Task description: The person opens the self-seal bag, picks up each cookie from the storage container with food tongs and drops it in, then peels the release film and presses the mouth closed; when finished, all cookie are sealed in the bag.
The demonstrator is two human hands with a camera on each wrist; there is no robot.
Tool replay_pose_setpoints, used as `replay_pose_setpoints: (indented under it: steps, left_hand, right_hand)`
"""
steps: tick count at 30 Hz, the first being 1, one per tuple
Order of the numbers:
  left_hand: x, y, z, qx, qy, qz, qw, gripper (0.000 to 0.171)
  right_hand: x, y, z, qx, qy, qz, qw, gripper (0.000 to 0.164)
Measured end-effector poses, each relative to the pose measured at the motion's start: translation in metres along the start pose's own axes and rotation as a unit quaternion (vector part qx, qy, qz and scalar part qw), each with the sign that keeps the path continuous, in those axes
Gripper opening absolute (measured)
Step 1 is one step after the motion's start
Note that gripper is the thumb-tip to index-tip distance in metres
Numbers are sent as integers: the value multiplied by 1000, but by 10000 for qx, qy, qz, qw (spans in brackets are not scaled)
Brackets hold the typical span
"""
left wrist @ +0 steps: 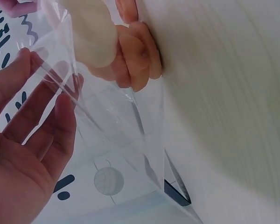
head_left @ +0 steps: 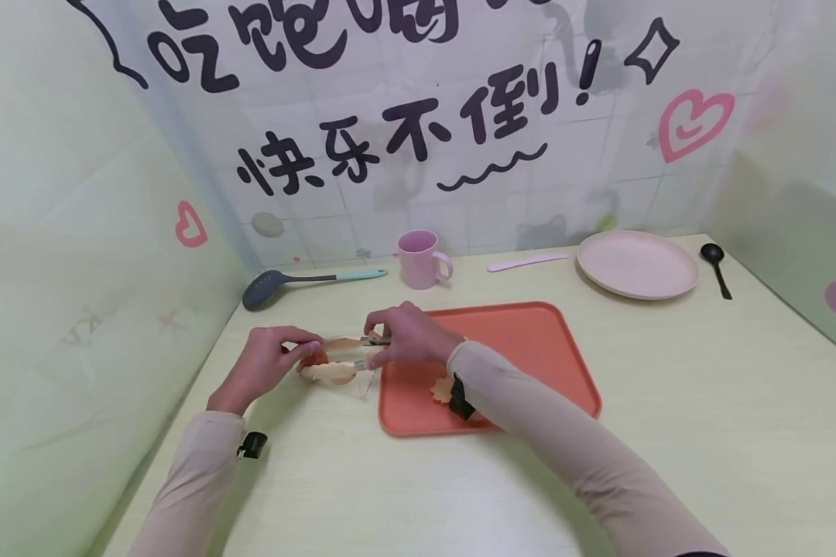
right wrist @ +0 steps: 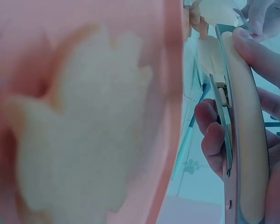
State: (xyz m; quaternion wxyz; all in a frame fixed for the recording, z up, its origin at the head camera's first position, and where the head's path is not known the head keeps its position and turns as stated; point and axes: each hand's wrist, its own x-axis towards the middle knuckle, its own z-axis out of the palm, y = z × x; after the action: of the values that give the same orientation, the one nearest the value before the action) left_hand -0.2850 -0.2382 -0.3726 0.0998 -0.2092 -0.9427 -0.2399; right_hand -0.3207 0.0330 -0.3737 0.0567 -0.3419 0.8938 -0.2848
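Grips tongs (right wrist: 247, 130) in the right hand (head_left: 418, 334), with fingers clamped round them, at the left edge of the tray (head_left: 525, 329). Pinches a clear bag (left wrist: 116, 123) with the left hand (head_left: 261, 363), thumb to fingertips, left of the tray. Has the tongs' tips (left wrist: 95, 37) at brown pieces (left wrist: 136, 52), also left of the tray. Shows a pale piece (right wrist: 86, 126) on the tray, a mug (head_left: 418, 261) behind it.

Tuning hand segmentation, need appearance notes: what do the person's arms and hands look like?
Left hand and right hand: both bare, no gloves. Left sleeve and right sleeve: long, pale beige-pink, plain, reaching about the wrist. A small black device at each wrist: left device, right device. No cables visible.
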Motion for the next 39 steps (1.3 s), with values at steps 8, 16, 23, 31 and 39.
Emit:
replay_pose_setpoints:
  steps: [8,16,23,31,39]
  left_hand:
    - [-1,-2,1,-16,-48,-25,10000,15]
    - [-3,-2,2,38,-162,-52,9998,16]
    - [-3,-3,0,179,-137,3,9997,15]
    - [-3,-4,1,177,-240,-35,9995,14]
    - [-2,-1,0,134,-369,-56,9992,15]
  right_hand:
    - [-8,3,-5,111,1,102,9999,47]
    - [-37,14,-27,92,-71,-19,9999,49]
    - [-74,26,-49,-289,-20,-41,9996,51]
    - [-117,41,-65,-1041,437,-217,9934,51]
    - [-155,52,-78,-1255,632,-377,9894,45]
